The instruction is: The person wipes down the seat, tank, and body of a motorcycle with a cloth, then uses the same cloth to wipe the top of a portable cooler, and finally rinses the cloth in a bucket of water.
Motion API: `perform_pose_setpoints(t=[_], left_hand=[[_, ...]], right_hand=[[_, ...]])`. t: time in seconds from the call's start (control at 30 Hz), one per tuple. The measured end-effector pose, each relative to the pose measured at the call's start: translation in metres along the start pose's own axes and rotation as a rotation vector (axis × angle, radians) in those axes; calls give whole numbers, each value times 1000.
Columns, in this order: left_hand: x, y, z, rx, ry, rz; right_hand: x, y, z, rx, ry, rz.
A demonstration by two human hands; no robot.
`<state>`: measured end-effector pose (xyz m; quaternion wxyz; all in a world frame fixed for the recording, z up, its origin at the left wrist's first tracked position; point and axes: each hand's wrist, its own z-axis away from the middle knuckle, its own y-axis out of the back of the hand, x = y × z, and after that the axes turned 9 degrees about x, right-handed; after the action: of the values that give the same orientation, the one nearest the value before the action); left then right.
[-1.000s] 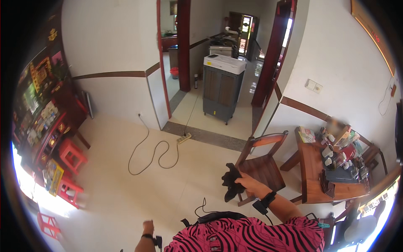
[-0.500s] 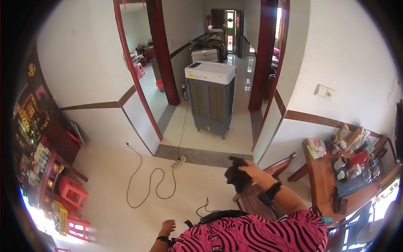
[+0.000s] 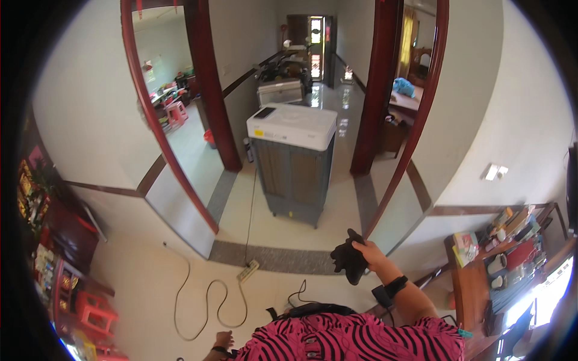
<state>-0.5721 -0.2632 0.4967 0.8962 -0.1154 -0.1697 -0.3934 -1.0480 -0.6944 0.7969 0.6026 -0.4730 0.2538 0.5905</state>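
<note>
My right hand [image 3: 371,254] is closed on a dark bundle, black gloves [image 3: 350,259] by the look of the finger-like lobes along its edge. The bundle hangs in the air over the floor, right of the grey stone threshold's middle. Low in the picture, my left hand [image 3: 223,339] hangs near my side, its fingers loosely apart and holding nothing. Ahead of me in the doorway stands an air cooler [image 3: 291,165] with a white top and grey body.
A power strip [image 3: 247,271] lies by the threshold, with a looping black cable [image 3: 208,301] on the floor to its left. At right stands a wooden table [image 3: 466,289] loaded with cups and bottles. Red stools [image 3: 96,313] are at left. Dark red door frames [image 3: 218,90] flank the passage.
The view has shifted nearer the air cooler and doorway. My right hand still grips the black gloves, which hang more spread out. My left hand sits lower and further left in view.
</note>
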Motion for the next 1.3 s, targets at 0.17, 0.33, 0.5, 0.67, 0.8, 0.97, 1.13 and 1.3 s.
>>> perform_pose_setpoints(t=[0.17,0.33,0.5,0.67,0.8,0.97,1.13,1.3], left_hand=[[205,-97,-74,375,-1391,-1701],[389,-277,-49,171,-1342,-962],[472,-463,76,-178,-1335,-677],[537,-553,114,-162,-1757,-647],[588,-603,91,43,-1956,-674],[626,-655,70,184,-2035,-698],[647,-670,27,254,-1956,-874],[646,-668,39,335,-2049,-905]], right_hand=[[-47,-34,-41,132,88,-63],[-58,-32,-92,187,117,-57],[-127,-15,-151,372,230,-83],[-207,-35,-253,158,308,-204],[-260,-77,-340,232,483,134],[-286,-126,-426,16,1109,986],[-277,-153,-496,-224,1147,1298],[-300,-148,-539,9,1336,1359]])
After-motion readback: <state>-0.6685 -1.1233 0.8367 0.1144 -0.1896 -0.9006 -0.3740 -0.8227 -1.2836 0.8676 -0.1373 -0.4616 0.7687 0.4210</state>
